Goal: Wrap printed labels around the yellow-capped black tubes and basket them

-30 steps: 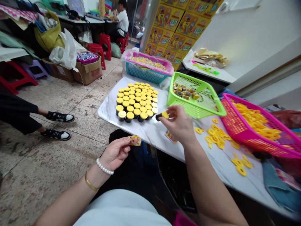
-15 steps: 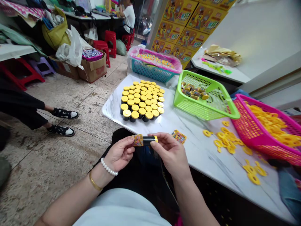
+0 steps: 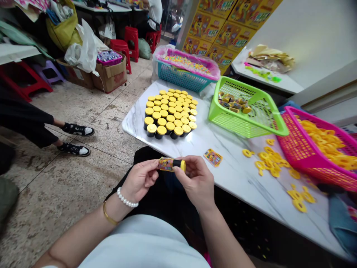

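Note:
A small black tube (image 3: 176,163) with a yellow cap lies level between my hands above my lap. A printed orange-yellow sleeve (image 3: 166,164) covers its left part, and a black band shows between sleeve and cap. My left hand (image 3: 142,179) pinches the sleeve's left end between thumb and fingers. My right hand (image 3: 196,181) grips the tube at its capped end. On the table just beyond my right hand lie flat printed labels (image 3: 213,157). Farther back, many black tubes with yellow caps (image 3: 170,118) stand upright in a tight group.
On the white marbled table (image 3: 237,175) are a green basket (image 3: 240,123) with wrapped tubes, a pink basket (image 3: 301,152) of yellow rings, loose yellow rings (image 3: 269,163) and a teal basket (image 3: 181,77) of colourful bits. Someone's shoes (image 3: 75,149) are at left.
The printed sleeve has slid farther right over the black tube, so less black shows. My right hand has come slightly nearer my left. The view has shifted a little.

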The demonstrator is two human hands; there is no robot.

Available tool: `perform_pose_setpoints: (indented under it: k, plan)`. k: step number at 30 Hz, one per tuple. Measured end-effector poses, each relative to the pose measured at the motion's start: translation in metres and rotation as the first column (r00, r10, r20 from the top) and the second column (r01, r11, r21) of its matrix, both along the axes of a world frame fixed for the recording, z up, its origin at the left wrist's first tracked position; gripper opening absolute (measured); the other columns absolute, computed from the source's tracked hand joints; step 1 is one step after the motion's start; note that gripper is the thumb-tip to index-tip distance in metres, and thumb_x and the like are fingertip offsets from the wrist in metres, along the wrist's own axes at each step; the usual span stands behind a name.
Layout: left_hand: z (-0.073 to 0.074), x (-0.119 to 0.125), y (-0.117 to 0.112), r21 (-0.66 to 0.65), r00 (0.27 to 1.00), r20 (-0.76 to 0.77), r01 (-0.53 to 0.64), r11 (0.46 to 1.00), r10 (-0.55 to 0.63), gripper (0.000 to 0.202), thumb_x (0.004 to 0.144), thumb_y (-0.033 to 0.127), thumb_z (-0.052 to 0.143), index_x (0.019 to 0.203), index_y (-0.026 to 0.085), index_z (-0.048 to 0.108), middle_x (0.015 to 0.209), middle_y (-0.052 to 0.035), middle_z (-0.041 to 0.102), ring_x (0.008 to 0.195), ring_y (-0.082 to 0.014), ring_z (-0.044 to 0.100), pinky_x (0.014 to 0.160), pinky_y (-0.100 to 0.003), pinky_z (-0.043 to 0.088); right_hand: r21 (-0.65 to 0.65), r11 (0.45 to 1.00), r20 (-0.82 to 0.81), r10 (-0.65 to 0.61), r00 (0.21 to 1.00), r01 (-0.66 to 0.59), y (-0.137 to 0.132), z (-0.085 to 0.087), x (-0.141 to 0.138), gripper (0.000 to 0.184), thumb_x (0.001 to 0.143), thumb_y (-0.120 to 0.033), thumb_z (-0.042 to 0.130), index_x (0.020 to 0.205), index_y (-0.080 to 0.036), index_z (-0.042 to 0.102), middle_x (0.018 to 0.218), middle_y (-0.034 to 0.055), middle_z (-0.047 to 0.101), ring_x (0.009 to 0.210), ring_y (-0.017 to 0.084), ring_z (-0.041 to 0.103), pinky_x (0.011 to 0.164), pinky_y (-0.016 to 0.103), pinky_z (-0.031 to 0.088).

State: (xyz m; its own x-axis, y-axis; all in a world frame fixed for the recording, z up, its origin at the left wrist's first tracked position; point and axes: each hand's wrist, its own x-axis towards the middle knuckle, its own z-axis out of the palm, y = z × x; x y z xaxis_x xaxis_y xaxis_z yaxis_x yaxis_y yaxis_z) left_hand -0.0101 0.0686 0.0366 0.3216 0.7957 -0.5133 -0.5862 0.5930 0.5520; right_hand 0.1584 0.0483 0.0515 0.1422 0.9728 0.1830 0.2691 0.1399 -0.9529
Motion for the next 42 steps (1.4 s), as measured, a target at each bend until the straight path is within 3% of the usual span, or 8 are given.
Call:
perform_pose_setpoints:
  k: [3, 6, 12, 19, 27, 35, 39, 42]
  plan:
    - [0.001, -0.009, -0.004, 0.109, 0.996, -0.072, -0.035, 0.993, 0.043, 0.039, 0.069, 0.031, 0.084, 0.101, 0.013, 0.072, 0.092, -0.0062, 0.068, 0.061, -0.0056, 0.055, 0.040, -0.012, 0.033, 0.067, 0.997, 0.037, 0.041, 0.998, -0.043, -0.003, -0.002, 0.002, 0.026, 0.078, -0.030, 0.079, 0.096, -0.024, 0.062, 0.088, 0.0021, 0.067, 0.076, 0.016, 0.067, 0.072, 0.029, 0.059]
    - [-0.005, -0.018, -0.006, 0.190, 0.988, -0.072, 0.148, 0.971, -0.137, 0.051, 0.067, 0.035, 0.087, 0.110, 0.015, 0.068, 0.086, -0.0048, 0.068, 0.067, -0.0109, 0.061, 0.050, -0.018, 0.046, 0.128, 0.972, 0.102, 0.185, 0.977, -0.197, -0.006, -0.003, 0.002, 0.028, 0.078, -0.026, 0.080, 0.102, -0.025, 0.067, 0.097, 0.0038, 0.063, 0.082, 0.016, 0.065, 0.070, 0.029, 0.059]
    - [-0.025, -0.016, -0.006, 0.240, 0.966, -0.087, 0.257, 0.936, -0.243, 0.045, 0.064, 0.032, 0.089, 0.097, 0.014, 0.064, 0.078, -0.0013, 0.067, 0.059, -0.0090, 0.060, 0.054, -0.021, 0.048, 0.177, 0.929, 0.321, 0.259, 0.911, -0.326, -0.011, -0.004, 0.003, 0.036, 0.084, -0.014, 0.072, 0.117, -0.028, 0.070, 0.104, 0.0043, 0.063, 0.081, 0.013, 0.066, 0.072, 0.027, 0.060]
    - [-0.028, -0.013, -0.006, 0.189, 0.936, -0.068, 0.353, 0.916, -0.346, 0.054, 0.073, 0.050, 0.079, 0.112, 0.016, 0.063, 0.076, -0.0019, 0.066, 0.057, -0.0109, 0.061, 0.050, -0.021, 0.047, 0.286, 0.902, 0.430, 0.180, 0.885, -0.322, -0.014, -0.007, 0.008, 0.036, 0.084, -0.011, 0.072, 0.116, -0.028, 0.072, 0.103, 0.0059, 0.070, 0.093, 0.018, 0.070, 0.083, 0.030, 0.061]
    - [-0.032, -0.012, -0.007, 0.415, 0.869, -0.480, 0.349, 0.840, -0.124, 0.040, 0.079, 0.044, 0.075, 0.101, 0.013, 0.066, 0.075, -0.0003, 0.063, 0.056, -0.0068, 0.055, 0.052, -0.019, 0.045, -0.037, 0.991, -0.052, 0.128, 0.990, -0.130, -0.020, -0.048, -0.013, 0.024, 0.080, -0.022, 0.077, 0.105, -0.022, 0.075, 0.091, 0.0051, 0.073, 0.077, 0.018, 0.075, 0.072, 0.031, 0.066]
    - [-0.039, -0.022, -0.010, 0.358, 0.861, -0.443, 0.424, 0.832, -0.249, 0.037, 0.087, 0.052, 0.062, 0.094, 0.016, 0.057, 0.069, 0.0029, 0.057, 0.049, -0.0064, 0.048, 0.045, -0.018, 0.035, 0.183, 0.962, 0.190, 0.168, 0.967, -0.203, -0.027, -0.050, -0.008, 0.026, 0.077, -0.014, 0.078, 0.100, -0.026, 0.076, 0.098, 0.0058, 0.073, 0.084, 0.019, 0.072, 0.078, 0.033, 0.063]
    - [-0.040, -0.018, -0.011, 0.497, 0.802, -0.595, 0.423, 0.758, -0.057, 0.030, 0.091, 0.046, 0.060, 0.092, 0.016, 0.062, 0.076, 0.0013, 0.058, 0.059, -0.0074, 0.050, 0.053, -0.019, 0.040, -0.046, 0.993, -0.152, 0.097, 0.984, -0.105, -0.027, -0.061, -0.020, 0.024, 0.074, -0.020, 0.081, 0.096, -0.023, 0.075, 0.093, 0.0043, 0.073, 0.076, 0.017, 0.072, 0.073, 0.032, 0.064]
    - [-0.041, -0.019, -0.008, 0.485, 0.800, -0.592, 0.447, 0.752, -0.094, 0.036, 0.091, 0.052, 0.056, 0.090, 0.016, 0.061, 0.072, 0.0019, 0.057, 0.056, -0.0074, 0.051, 0.051, -0.019, 0.040, -0.244, 0.962, -0.302, 0.047, 0.952, -0.125, -0.028, -0.062, -0.023, 0.026, 0.070, -0.027, 0.085, 0.093, -0.020, 0.073, 0.087, 0.0038, 0.075, 0.077, 0.018, 0.073, 0.076, 0.033, 0.064]
